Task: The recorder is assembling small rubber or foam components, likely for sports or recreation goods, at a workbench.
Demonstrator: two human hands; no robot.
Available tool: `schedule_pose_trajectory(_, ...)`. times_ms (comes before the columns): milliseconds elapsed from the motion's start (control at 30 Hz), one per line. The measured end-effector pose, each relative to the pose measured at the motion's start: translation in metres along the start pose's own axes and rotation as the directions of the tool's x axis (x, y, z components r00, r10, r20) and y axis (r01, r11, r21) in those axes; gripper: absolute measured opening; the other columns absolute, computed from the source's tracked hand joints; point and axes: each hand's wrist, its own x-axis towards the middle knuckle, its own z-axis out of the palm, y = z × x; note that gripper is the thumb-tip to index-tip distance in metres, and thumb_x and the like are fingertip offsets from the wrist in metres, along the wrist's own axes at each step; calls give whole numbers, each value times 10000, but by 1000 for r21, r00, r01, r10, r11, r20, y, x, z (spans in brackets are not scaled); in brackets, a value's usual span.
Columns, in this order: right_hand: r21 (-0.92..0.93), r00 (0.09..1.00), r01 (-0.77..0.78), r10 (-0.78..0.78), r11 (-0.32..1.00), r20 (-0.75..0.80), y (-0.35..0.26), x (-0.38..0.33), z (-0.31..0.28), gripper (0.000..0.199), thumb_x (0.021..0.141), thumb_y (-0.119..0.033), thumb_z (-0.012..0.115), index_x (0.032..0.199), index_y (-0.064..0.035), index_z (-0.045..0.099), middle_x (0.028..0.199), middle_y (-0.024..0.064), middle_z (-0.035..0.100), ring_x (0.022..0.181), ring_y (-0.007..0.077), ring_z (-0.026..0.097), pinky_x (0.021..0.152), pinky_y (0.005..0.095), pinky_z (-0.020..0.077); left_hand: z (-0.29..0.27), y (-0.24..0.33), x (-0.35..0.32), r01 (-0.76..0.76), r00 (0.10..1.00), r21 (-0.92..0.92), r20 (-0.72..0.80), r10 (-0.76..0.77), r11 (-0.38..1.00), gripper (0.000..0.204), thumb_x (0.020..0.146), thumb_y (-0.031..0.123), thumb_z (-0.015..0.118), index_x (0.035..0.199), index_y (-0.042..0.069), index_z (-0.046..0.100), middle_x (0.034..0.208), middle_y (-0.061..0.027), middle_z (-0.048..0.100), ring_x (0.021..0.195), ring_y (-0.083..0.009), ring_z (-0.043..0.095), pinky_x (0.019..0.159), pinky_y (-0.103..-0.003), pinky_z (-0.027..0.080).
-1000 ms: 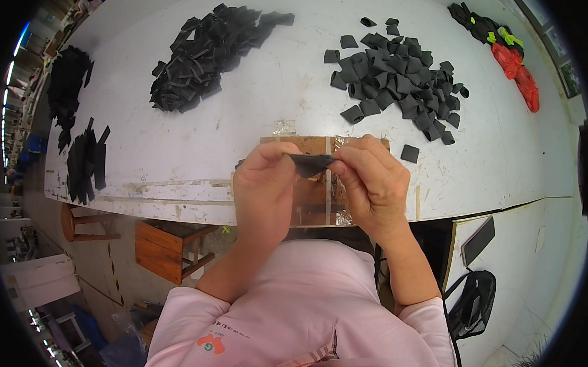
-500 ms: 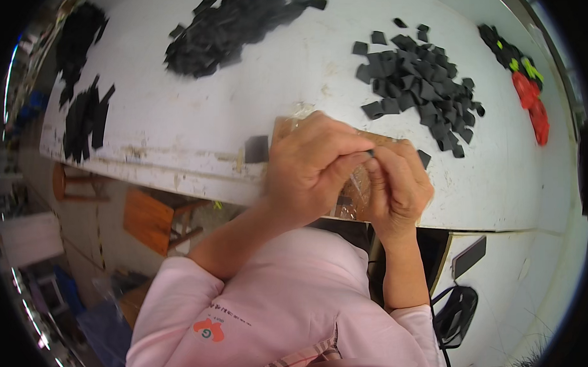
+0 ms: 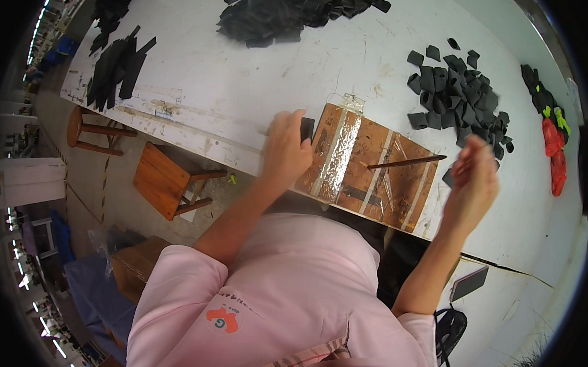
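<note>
My left hand (image 3: 285,150) is at the left edge of a brown board (image 3: 331,133), its fingers curled at a flat black piece (image 3: 308,130). Part of that piece is hidden by the hand. Off the board's right side, my right hand (image 3: 470,187) hovers near a heap of small black folded pieces (image 3: 462,93). Motion smears its fingers, and I cannot make out anything in them. A thin dark stick with a pointed end (image 3: 406,161) lies across the board. Clear tape and pale strips run over the board's surface.
A large heap of black pieces (image 3: 282,19) lies at the back of the white table (image 3: 226,89); black strips (image 3: 118,70) lie at the far left. Red and black bundles (image 3: 553,139) sit by the right wall. Wooden stools (image 3: 161,181) stand beyond the front edge.
My hands, together over the board before, are now apart: the left at the black piece, the right out toward the small heap. The board and stick have come into sight. The view has shifted.
</note>
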Motion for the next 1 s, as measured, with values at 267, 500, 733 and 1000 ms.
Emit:
schedule_pose_trajectory(267, -289, 885, 7, 129, 957, 448, 26, -85, 15, 124, 824, -102, 549, 779, 8, 582, 610, 45, 538, 525, 119, 490, 489, 219, 380, -1, -18, 7, 106, 986, -70, 136, -96, 992, 161, 739, 13, 578, 896, -21, 585, 744, -89, 538, 648, -194, 545, 576, -274, 452)
schedule_pose_trajectory(500, -350, 830, 476, -280, 807, 481, 8, -83, 30, 316, 650, -13, 666, 955, -21, 583, 918, 135, 544, 738, 251, 548, 569, 287, 456, -45, 54, 5, 828, 464, -485, 874, 142, 280, 168, 856, 111, 518, 964, 6, 595, 683, 9, 566, 511, -23, 497, 460, -144, 405)
schedule_pose_trajectory(733, -239, 921, 145, -43, 960, 386, 11, -83, 23, 170, 693, -4, 668, 840, 3, 584, 745, 46, 555, 653, 105, 533, 548, 213, 423, -36, 91, -5, 801, 591, -586, 806, -9, 120, 174, 907, 174, 429, 915, 33, 531, 705, -1, 535, 574, -33, 494, 459, -153, 395)
schedule_pose_trajectory(1000, 38, 918, -280, 256, 959, 301, 7, -89, 16, 116, 731, -31, 662, 809, 18, 592, 670, 9, 559, 600, 53, 501, 514, 181, 405, -36, 100, -8, 704, 707, -693, 703, -71, 155, 175, 904, 200, 437, 945, 32, 466, 742, -3, 509, 584, -37, 463, 496, -151, 379)
